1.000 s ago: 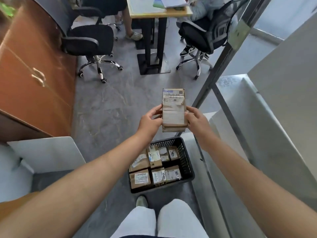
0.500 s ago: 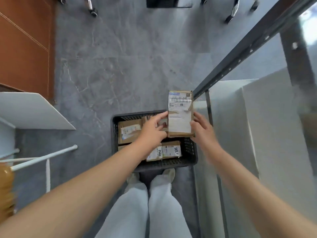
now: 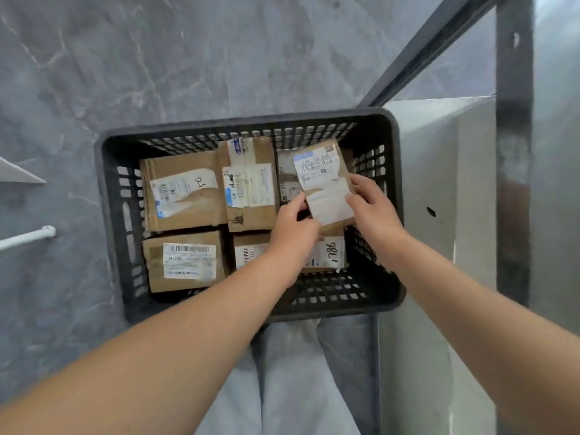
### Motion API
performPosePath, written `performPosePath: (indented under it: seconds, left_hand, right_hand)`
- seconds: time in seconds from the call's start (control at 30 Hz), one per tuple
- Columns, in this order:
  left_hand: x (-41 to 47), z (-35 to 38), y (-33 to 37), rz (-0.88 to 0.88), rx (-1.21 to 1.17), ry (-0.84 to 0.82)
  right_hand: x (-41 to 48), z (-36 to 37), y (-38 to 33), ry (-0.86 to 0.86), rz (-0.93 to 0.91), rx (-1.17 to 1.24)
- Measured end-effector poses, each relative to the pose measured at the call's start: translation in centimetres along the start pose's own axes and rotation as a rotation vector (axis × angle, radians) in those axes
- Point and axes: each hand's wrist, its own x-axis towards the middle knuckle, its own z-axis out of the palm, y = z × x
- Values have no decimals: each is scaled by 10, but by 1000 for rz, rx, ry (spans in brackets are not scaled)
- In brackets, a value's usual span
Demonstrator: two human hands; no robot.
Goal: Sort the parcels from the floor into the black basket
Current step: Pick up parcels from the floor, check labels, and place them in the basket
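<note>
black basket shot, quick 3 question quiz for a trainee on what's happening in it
1. True or false: the left grip and the right grip both hold the tilted parcel.
2. Over which part of the black basket is it? A far right B near left C outside it
3. What does the basket stand on?
Key: 1 true; 2 A; 3 the grey floor.

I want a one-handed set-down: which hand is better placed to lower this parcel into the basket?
Probably the right hand: it grips the held parcel along its right edge, next to the right wall of the black basket, over the far-right spot. The left hand only pinches the near-left corner.
</note>
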Motion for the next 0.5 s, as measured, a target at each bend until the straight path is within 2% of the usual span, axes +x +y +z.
performPosePath:
  seconds: [0.17, 0.33, 0.5]
  left_hand:
    - [55, 6, -24, -12, -69, 127]
    - [69, 11, -36, 23, -85, 205]
    - [62, 19, -37, 71, 92, 151]
  right_hand:
    - [61, 31, 16, -38, -2, 2]
    - [84, 58, 33, -55, 48, -16]
    - [86, 76, 45, -13, 47, -44]
